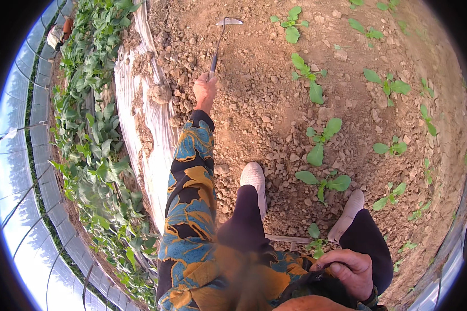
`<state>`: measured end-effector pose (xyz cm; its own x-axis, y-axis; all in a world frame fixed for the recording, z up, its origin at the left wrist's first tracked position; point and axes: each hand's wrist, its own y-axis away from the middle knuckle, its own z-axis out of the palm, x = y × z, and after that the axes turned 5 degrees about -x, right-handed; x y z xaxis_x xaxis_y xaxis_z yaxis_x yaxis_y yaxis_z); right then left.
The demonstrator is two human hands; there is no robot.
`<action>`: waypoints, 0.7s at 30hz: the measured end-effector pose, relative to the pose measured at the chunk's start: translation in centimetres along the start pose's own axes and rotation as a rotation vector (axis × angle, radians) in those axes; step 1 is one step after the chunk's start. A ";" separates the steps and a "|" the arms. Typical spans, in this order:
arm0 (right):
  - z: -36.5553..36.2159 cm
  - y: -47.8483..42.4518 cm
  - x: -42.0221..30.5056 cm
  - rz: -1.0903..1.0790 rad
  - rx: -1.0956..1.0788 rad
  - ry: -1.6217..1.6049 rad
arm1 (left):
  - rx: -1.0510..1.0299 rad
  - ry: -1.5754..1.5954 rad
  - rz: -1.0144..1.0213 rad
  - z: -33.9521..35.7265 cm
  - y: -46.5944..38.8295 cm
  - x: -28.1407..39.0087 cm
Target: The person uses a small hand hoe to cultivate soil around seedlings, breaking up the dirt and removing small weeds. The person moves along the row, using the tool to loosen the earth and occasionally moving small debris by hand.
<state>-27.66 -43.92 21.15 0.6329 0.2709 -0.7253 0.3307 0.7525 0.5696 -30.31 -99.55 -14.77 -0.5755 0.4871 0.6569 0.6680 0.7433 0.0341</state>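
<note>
My left hand (205, 90), arm stretched forward, grips the dark handle of a small hand hoe (214, 62). Its thin metal neck runs up to a flat blade (229, 22), which lies at the loose, stony soil. Low on the right, my right hand (348, 268) has its fingers closed on a piece of dark cloth or strap (315, 285) at my lap; most of that piece is hidden. Leafy green seedlings (323, 142) stand in a row right of the hoe. A patch of skin shows at the bottom edge; I cannot tell what part it is.
White plastic film (128, 93) with soil clods borders the left side. Beyond it grows a dense strip of leafy plants (89, 128), beside a clear greenhouse wall (19, 116). My shoes (253, 177) straddle one seedling row. More seedlings (391, 86) stand farther right.
</note>
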 end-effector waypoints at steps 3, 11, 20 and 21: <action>-0.3 0.2 0.0 -0.026 0.030 -0.022 | 0.137 0.191 -0.380 1.5 1.2 0.0; -0.6 1.9 0.4 -0.133 -0.164 0.000 | 0.017 0.155 -0.078 -2.1 6.8 -0.6; 0.9 5.4 1.2 -0.322 -0.194 -0.042 | -0.375 0.129 -0.165 -4.4 26.4 2.8; 0.8 5.7 1.2 -0.325 -0.217 -0.030 | -0.406 0.099 -0.229 -5.6 28.5 2.8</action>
<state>-24.47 -39.84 23.86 0.5407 -0.0181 -0.8410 0.3637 0.9065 0.2143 -10.23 -79.54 -7.71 -0.6951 0.2712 0.6658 0.6708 0.5778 0.4650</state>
